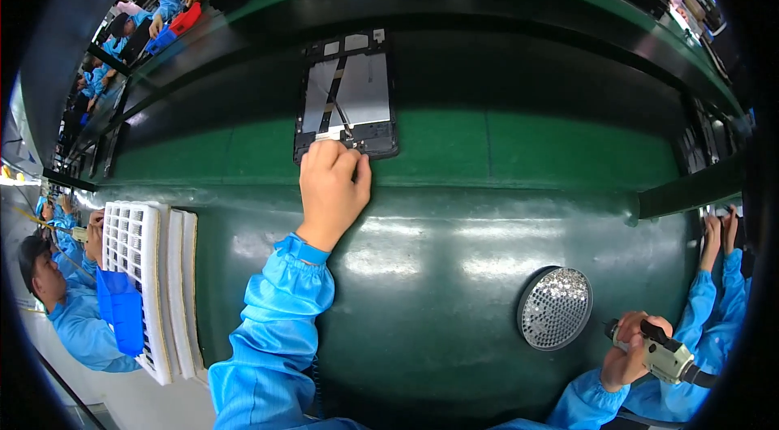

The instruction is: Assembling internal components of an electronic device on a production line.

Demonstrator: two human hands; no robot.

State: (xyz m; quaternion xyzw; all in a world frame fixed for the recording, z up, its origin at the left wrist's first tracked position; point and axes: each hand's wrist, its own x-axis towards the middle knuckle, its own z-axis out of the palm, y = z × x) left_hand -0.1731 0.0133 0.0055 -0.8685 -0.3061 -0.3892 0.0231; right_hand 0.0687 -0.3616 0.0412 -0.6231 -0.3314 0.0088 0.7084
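Observation:
An opened tablet [347, 97] lies back-up on the green conveyor belt [527, 150], showing a silver inner plate, dark frame and flat cables. My left hand [331, 187] reaches forward and its fingertips press on the tablet's near edge. My right hand [631, 349] stays low at the right, wrapped around a grey electric screwdriver [661, 353] with a cable trailing off to the right. Both arms wear blue sleeves.
A round dish of small silver screws [555, 307] sits on the dark green bench near my right hand. White grid trays [138, 284] and a blue bin [122, 308] stand at the left. Co-workers in blue work at the left and right edges.

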